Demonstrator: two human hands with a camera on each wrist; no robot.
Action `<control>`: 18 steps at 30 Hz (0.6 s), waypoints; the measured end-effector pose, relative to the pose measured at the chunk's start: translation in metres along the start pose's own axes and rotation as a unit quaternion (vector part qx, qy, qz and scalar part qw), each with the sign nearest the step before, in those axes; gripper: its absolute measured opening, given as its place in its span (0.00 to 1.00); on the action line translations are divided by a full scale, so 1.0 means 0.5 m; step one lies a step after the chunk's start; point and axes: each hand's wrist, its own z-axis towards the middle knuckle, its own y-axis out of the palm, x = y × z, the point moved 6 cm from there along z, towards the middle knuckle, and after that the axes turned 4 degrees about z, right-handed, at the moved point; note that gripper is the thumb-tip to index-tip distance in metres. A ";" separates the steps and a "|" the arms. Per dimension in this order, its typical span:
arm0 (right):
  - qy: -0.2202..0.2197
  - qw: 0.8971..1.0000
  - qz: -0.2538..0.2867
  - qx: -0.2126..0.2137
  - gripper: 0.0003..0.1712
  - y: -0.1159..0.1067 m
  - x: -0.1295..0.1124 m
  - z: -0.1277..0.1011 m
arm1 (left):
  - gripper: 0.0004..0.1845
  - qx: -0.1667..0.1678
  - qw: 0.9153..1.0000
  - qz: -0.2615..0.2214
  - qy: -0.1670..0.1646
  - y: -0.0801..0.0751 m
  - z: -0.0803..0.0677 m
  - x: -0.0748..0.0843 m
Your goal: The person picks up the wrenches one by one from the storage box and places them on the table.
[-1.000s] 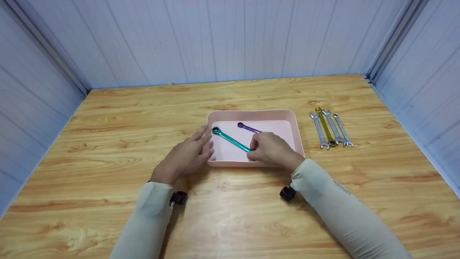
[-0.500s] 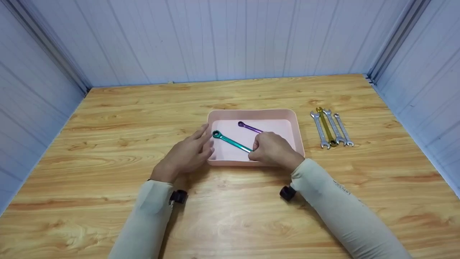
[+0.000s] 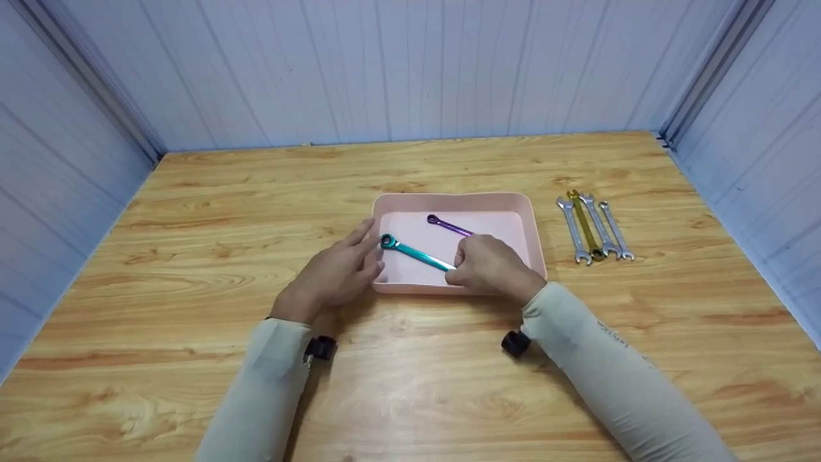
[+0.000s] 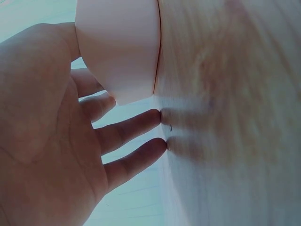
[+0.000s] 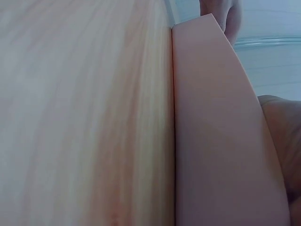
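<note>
A pink tray (image 3: 458,200) sits mid-table. My right hand (image 3: 460,268) pinches the near end of a teal ring wrench (image 3: 415,252), which slants across the tray with its ring end by the left wall. A purple wrench (image 3: 449,226) lies in the tray behind it, its near end hidden by my right hand. My left hand (image 3: 346,269) lies open against the tray's near-left corner. In the left wrist view its straight fingers (image 4: 136,127) reach past the tray's corner (image 4: 122,47) and touch the table. The right wrist view shows only the tray's wall (image 5: 216,141) and the wood.
A gold wrench (image 3: 585,221) lies among three silver wrenches (image 3: 603,224) in a row on the wooden table (image 3: 192,212), right of the tray. Pale panelled walls (image 3: 385,70) close in the back and both sides.
The teal wrench's ring end has sunk a little toward the tray floor. Both hands have stayed almost where they were.
</note>
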 end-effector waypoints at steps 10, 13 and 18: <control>0.011 1.000 0.006 0.003 0.12 -0.001 0.005 0.001 | 0.31 0.001 1.000 -0.002 0.010 -0.001 0.000 0.004; 0.002 1.000 -0.001 0.011 0.11 -0.003 0.004 0.002 | 0.31 0.006 1.000 0.003 0.022 -0.004 0.000 0.005; -0.006 1.000 -0.005 0.023 0.11 -0.003 0.004 0.003 | 0.31 0.004 1.000 0.004 0.027 -0.005 0.000 0.004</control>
